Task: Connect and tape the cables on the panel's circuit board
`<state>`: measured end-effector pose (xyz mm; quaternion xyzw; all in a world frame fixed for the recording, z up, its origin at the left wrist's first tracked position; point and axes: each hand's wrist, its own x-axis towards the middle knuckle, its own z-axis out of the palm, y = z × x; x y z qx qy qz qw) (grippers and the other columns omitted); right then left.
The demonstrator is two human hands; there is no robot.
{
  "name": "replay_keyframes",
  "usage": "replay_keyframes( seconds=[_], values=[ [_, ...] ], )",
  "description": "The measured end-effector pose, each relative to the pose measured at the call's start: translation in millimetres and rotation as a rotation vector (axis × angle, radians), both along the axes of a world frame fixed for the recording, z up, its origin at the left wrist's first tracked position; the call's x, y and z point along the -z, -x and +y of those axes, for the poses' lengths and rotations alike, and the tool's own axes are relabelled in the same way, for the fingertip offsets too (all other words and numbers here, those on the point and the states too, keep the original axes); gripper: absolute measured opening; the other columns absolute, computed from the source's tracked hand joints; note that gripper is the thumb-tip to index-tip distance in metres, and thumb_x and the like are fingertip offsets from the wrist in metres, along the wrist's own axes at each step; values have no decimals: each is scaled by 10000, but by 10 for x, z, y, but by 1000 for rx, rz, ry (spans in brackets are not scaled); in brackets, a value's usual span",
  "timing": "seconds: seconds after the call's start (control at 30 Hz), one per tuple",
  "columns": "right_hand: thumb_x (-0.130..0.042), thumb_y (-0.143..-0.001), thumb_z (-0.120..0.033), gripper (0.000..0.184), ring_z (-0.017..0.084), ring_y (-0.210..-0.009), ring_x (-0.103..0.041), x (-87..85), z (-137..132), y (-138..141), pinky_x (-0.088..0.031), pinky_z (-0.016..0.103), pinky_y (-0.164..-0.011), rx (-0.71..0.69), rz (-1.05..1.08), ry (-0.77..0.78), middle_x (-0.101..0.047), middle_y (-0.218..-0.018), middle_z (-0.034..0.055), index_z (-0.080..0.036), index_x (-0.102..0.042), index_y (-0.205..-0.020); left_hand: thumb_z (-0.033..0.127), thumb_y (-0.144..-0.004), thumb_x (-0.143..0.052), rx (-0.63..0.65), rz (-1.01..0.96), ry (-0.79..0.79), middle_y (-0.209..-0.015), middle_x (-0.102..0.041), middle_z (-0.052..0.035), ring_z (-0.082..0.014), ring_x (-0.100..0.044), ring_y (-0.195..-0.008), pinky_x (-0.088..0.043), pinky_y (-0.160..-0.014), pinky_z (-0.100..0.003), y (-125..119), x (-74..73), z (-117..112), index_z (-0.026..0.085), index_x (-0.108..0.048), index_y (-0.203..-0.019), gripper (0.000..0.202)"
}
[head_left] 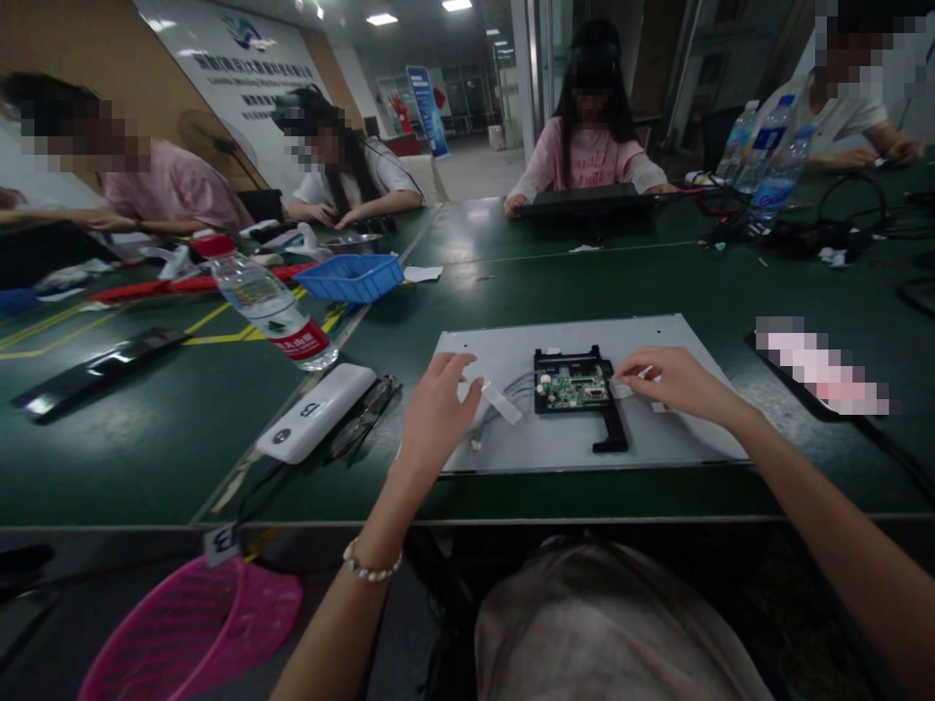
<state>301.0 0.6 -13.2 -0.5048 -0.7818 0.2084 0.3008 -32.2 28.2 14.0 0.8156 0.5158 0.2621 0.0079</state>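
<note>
A grey metal panel [657, 336] lies flat on the green table in front of me. A small green circuit board [576, 390] sits in a black plastic frame [612, 428] at the panel's middle, with thin wires [511, 387] running off to its left. My left hand [436, 414] rests on the panel's left part, fingers curled around a white strip of tape [504, 401]. My right hand [668, 378] lies just right of the board, its fingertips pinched at the board's right edge on something small and white.
A water bottle [267, 302], a white power bank [317, 411] and glasses [365, 417] lie left of the panel. A blue tray [351, 276] stands farther back. A pink basket [190, 628] hangs below the table edge. Several people work around the table; bottles [766, 156] stand far right.
</note>
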Motion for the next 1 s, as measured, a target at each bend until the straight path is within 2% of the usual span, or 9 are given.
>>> replay_keyframes(
  seconds=[0.1,0.27,0.33,0.47,0.67,0.8,0.9,1.0],
  values=[
    [-516,-826,-237,209,179,-794,-636,9,8,-11,-505,306,-699,-6,-8,0,-711,-914,39,-218,-709,-903,236,-896,-461,4,154,-11,-1006,-637,-70,-225,-613,-951,-475,-872,-356,-139,16,-160,198,-589,-990,163],
    [-519,-827,-240,203,190,-804,-638,24,24,-36,-502,312,-708,-1,-43,-12,-710,-924,44,-217,-707,-901,244,-879,-491,-76,353,54,-882,-670,-98,-273,-647,-859,-497,-744,-375,-306,135,-286,185,-599,-877,123],
    [-521,-823,-238,204,188,-804,-640,36,29,-47,-501,306,-703,3,-50,-18,-710,-925,41,-216,-708,-901,239,-881,-487,-94,393,68,-861,-674,-113,-285,-656,-822,-497,-722,-388,-339,156,-317,173,-598,-852,132],
    [-514,-830,-235,215,189,-815,-641,53,34,-61,-503,308,-713,4,-62,-21,-709,-934,35,-223,-708,-923,207,-876,-478,-91,406,45,-894,-679,-129,-295,-660,-859,-491,-784,-413,-361,157,-340,165,-596,-871,126],
    [-514,-835,-240,210,199,-820,-643,64,49,-84,-500,324,-725,4,-95,-8,-714,-937,35,-226,-709,-912,234,-849,-517,-15,321,109,-1062,-670,-118,-271,-650,-961,-493,-847,-389,-270,131,-236,173,-574,-1020,190],
    [-516,-840,-247,208,198,-835,-641,96,74,-116,-499,321,-729,28,-91,-14,-712,-959,41,-218,-703,-926,297,-849,-553,33,161,120,-1304,-556,-135,-277,-554,-1179,-438,-990,-426,-175,270,-176,179,-517,-1185,358],
    [-521,-840,-244,212,193,-847,-640,146,104,-144,-495,314,-742,62,-94,-35,-708,-962,44,-213,-701,-946,318,-845,-577,38,60,98,-1338,-522,-128,-276,-498,-1244,-388,-1054,-459,-138,395,-162,187,-490,-1239,425],
    [-532,-832,-244,212,187,-852,-639,183,123,-162,-492,308,-757,81,-89,-51,-705,-967,40,-213,-700,-957,267,-852,-568,55,-49,33,-1343,-503,-130,-263,-446,-1289,-356,-1094,-441,-143,410,-173,168,-496,-1240,406]
  ],
)
